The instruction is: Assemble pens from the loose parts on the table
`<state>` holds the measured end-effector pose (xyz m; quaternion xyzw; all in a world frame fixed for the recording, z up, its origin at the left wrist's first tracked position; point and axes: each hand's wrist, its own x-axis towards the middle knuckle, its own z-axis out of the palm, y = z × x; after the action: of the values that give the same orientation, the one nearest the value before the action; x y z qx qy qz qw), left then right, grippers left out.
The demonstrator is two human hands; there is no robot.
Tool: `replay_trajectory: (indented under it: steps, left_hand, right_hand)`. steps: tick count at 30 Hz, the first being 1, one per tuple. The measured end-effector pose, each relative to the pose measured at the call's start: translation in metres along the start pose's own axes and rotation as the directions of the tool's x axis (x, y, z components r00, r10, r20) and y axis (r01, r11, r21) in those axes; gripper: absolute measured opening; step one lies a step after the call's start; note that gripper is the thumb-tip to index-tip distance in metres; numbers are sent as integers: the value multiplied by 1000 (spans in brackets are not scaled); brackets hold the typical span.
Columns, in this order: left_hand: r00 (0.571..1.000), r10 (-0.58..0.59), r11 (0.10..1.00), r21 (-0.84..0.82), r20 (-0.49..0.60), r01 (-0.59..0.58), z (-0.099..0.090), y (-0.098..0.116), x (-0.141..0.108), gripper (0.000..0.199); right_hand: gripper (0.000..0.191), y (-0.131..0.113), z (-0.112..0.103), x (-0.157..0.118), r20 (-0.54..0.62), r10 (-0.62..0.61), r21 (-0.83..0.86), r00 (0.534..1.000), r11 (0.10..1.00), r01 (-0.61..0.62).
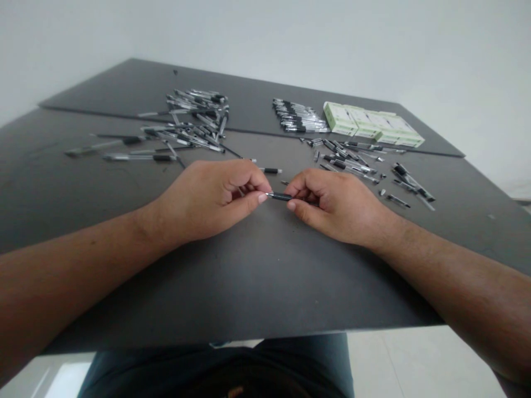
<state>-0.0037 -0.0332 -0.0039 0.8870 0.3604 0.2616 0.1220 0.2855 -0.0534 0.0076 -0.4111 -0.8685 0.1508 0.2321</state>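
Over the middle of the dark grey tabletop, my left hand [209, 202] and my right hand [337, 207] meet at a slim black pen [279, 196]. Its metal tip end sits at the left fingertips, and the right fingers close around the far end. The fingers hide part of the pen. A short black-and-silver pen piece [270, 171] lies just beyond my hands. Loose pens and pen parts [346, 160] are scattered beyond my right hand, and a heap of clear-barrelled pens [194, 119] lies beyond my left.
A neat row of pens [299, 116] lies at the back, beside several pale green-and-white boxes [369, 122]. More pen parts [409, 182] lie at the right. A seam crosses the dark tabletop [265, 287], and a white wall [265, 38] stands behind it.
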Motion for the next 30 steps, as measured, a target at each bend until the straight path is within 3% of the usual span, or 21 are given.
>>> replay_trajectory:
  steps: [8,15,23,28,30]
  left_hand:
    - [995,-91,995,-24,48,92,0,1,2,21]
    - [996,-68,997,35,61,66,-2,4,4,21]
    - [996,-49,996,72,72,44,-2,1,4,24]
    - [996,-33,994,106,77,25,-3,2,4,23]
    - [996,-32,994,103,79,24,-3,2,4,22]
  right_hand:
    - [15,2,-2,-3,-4,-23,-110,1000,994,22]
    - [24,1,-3,-2,78,-81,-168,994,981,93]
    - [6,-2,-4,-1,15,-3,-150,1000,989,5]
    - [24,0,-6,-1,63,-82,-175,995,980,92]
    - [23,0,-6,-2,58,-84,-164,995,982,93]
